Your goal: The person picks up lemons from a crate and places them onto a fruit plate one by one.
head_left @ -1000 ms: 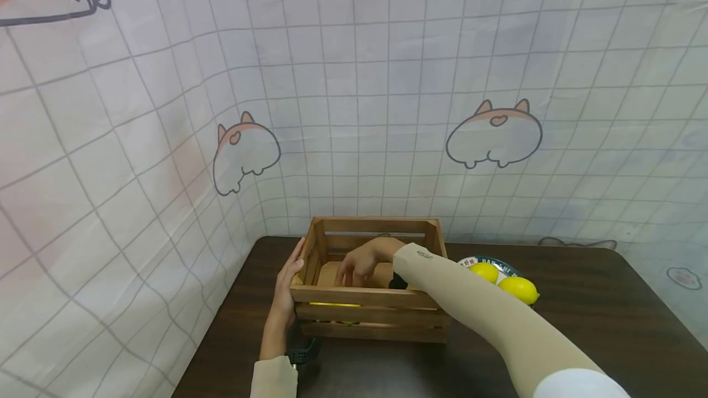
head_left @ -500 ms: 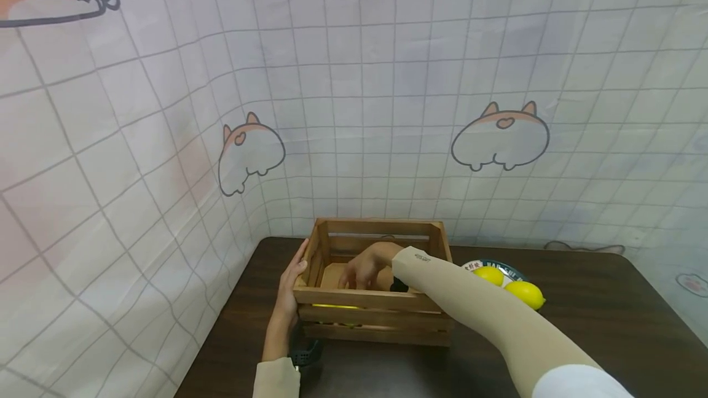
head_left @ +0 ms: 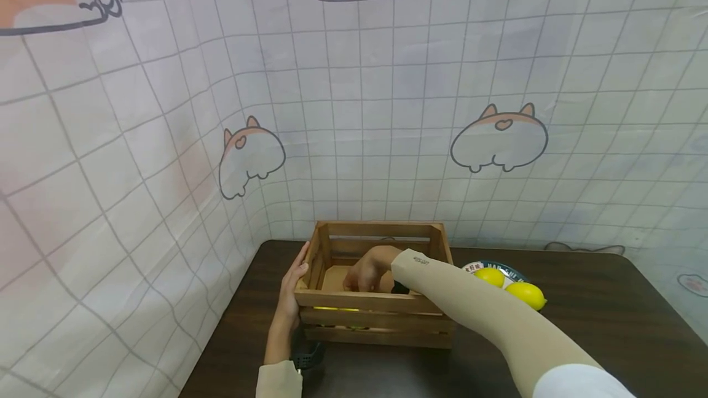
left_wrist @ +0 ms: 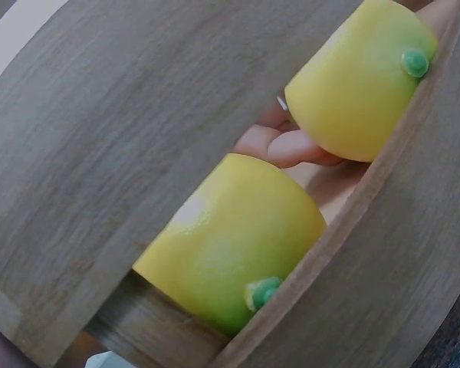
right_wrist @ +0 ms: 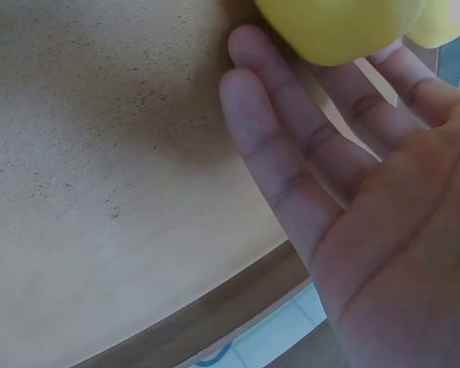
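Note:
A slatted wooden crate (head_left: 381, 303) stands on the table, a sheet of brown material covering its floor. My left hand (head_left: 287, 290) lies along the crate's left side, fingers straight, thumb near the rim. Inside the crate is my right hand (head_left: 367, 269), fingertips low behind the front slats. The right wrist view shows its fingers (right_wrist: 280, 153) loosely extended, touching or close beside a yellow lemon (right_wrist: 337, 27); the thumb is hidden. Through a slat gap, the left wrist view shows one lemon (left_wrist: 238, 238) and another lemon (left_wrist: 360, 84), with fingertips (left_wrist: 291, 146) between them.
Right of the crate, a patterned plate (head_left: 474, 266) bears one lemon (head_left: 490, 276) and a second lemon (head_left: 525, 295). The dark wooden table (head_left: 597, 318) extends to the right. Grid-patterned cloth (head_left: 381, 158) hangs behind and at the left.
Inside the crate, my right hand has shifted slightly right and its fingers look more bent. My left hand stays against the crate's side. The head view has shifted a little.

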`<state>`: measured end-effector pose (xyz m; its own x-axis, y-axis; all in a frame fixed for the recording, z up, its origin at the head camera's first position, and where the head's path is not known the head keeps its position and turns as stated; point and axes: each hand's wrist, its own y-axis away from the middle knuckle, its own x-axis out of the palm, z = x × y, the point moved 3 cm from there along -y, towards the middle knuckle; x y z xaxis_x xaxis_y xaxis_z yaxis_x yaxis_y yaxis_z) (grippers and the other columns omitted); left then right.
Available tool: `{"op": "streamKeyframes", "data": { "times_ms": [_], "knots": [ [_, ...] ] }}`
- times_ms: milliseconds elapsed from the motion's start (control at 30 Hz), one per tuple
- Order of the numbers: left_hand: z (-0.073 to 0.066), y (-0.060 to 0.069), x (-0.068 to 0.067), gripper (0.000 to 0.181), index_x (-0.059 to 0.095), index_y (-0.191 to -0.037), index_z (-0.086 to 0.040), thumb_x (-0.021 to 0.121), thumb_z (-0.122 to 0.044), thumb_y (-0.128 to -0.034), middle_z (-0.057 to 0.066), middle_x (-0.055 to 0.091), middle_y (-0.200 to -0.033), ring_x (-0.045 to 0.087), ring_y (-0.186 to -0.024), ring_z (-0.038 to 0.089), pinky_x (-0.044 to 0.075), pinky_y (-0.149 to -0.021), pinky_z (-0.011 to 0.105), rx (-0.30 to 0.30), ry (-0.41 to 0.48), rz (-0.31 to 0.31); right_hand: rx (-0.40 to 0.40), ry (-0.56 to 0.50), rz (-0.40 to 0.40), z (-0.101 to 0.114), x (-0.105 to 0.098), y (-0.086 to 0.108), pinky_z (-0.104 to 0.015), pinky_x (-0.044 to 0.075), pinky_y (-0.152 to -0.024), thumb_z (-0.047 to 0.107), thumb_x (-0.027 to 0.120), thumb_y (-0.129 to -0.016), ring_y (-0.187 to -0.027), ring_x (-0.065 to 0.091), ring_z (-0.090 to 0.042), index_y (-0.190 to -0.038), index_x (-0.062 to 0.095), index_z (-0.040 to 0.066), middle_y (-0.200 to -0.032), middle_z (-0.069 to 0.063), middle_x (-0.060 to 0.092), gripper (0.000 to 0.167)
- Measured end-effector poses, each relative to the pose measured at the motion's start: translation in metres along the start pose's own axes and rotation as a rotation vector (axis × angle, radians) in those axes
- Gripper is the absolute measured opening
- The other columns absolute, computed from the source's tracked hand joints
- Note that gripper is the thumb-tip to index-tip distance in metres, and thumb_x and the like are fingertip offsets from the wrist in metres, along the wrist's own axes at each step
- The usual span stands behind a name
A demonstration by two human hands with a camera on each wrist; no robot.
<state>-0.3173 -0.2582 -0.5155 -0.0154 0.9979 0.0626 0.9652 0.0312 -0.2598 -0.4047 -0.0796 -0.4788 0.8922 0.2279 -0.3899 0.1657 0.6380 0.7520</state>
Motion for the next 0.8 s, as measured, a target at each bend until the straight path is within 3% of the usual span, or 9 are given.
{"op": "streamKeyframes", "data": {
  "times_ms": [67,333,800],
  "knots": [
    [0.0005,0.0002,0.0009,0.058,0.032,-0.162,-0.028,0.041,-0.035,-0.1055,-0.003,0.023,-0.171,0.015,-0.159,0.03,0.011,-0.124,0.067,0.003,0.001,0.003,0.001,0.002,0.009,-0.001,0.0012,0.0007,-0.031,0.056,-0.088,0.009,0.069,-0.095,-0.102,0.06,-0.011,-0.114,0.063,0.018,-0.117,0.002,0.062,0.022],
    [0.0003,0.0003,0.0013,0.056,0.034,-0.161,-0.03,0.041,-0.034,-0.1053,-0.002,0.024,-0.171,0.015,-0.159,0.031,0.009,-0.124,0.067,0.012,-0.013,-0.012,0.019,0.013,0.035,0.0001,0.0064,0.0058,-0.032,0.056,-0.098,0.005,0.067,-0.096,-0.114,0.063,-0.007,-0.127,0.068,0.034,-0.127,0.014,0.064,0.043],
    [-0.0004,0.0,0.0018,0.059,0.032,-0.162,-0.029,0.042,-0.035,-0.1046,-0.005,0.025,-0.169,0.019,-0.158,0.03,0.013,-0.124,0.067,-0.002,0.014,-0.008,0.097,-0.031,0.044,-0.007,-0.0016,0.0088,-0.035,0.057,-0.096,0.01,0.07,-0.095,-0.11,0.068,-0.016,-0.121,0.072,0.028,-0.126,0.009,0.065,0.032]
  ]
}}
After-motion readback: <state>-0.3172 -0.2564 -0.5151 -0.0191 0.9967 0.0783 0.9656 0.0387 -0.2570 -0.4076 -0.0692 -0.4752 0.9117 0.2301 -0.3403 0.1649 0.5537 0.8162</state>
